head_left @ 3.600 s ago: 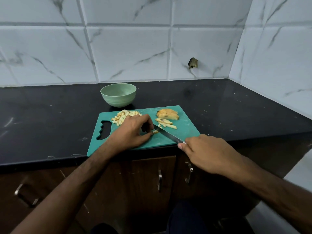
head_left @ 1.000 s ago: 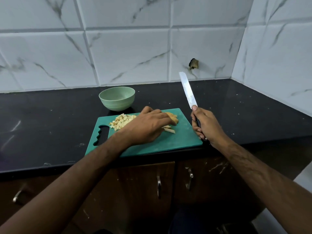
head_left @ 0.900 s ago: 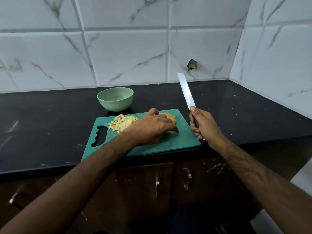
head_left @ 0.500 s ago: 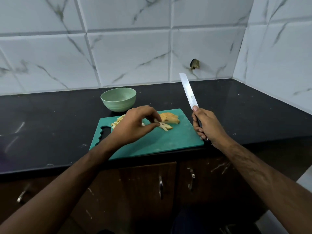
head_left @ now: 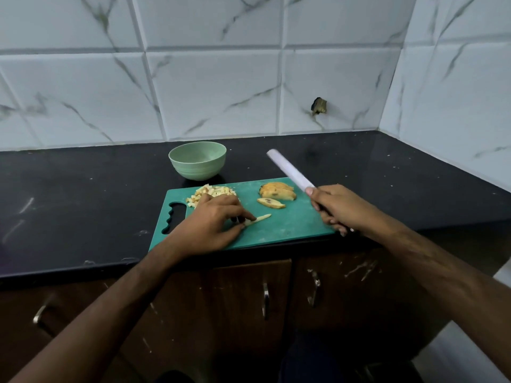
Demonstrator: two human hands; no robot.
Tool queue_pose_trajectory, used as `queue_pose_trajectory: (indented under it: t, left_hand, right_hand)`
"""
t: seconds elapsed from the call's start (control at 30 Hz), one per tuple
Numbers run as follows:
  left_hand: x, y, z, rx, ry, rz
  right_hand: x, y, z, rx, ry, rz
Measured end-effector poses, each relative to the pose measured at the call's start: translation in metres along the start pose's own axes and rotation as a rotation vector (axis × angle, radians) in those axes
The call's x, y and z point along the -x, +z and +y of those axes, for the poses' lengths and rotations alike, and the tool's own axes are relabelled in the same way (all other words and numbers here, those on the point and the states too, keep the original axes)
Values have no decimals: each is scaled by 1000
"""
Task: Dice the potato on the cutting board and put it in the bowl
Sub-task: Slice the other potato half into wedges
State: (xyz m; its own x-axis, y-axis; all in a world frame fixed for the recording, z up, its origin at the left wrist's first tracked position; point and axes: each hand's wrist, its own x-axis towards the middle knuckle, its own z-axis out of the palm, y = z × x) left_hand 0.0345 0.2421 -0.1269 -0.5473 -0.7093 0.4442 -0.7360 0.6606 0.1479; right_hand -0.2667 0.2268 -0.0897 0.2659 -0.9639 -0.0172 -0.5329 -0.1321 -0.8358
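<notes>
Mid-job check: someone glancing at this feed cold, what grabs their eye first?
The knife, raised above the green cutting board in the right hand, blade angled toward the bowl behind the board. Next, the left hand pinning a potato strip at the board's middle, with diced potato and uncut slices at the far edge.

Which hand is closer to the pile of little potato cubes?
The left hand: it lies right beside the cubes, partly covering them. The right hand is across the board, holding the knife.
</notes>
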Motion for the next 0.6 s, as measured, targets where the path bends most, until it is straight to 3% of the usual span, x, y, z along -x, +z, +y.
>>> queue_pose_trajectory:
  t: [0.13,0.23,0.6]
  left_hand:
    - [-1,2,-1,1,-13,-51]
    - [-2,3,0,8,-11,-65]
    - [-1,1,1,4,3,-66]
  right_hand:
    - [33,4,-19,378,68,-175]
    - [56,12,-28,575,69,-190]
    - [75,33,-22,816,45,-113]
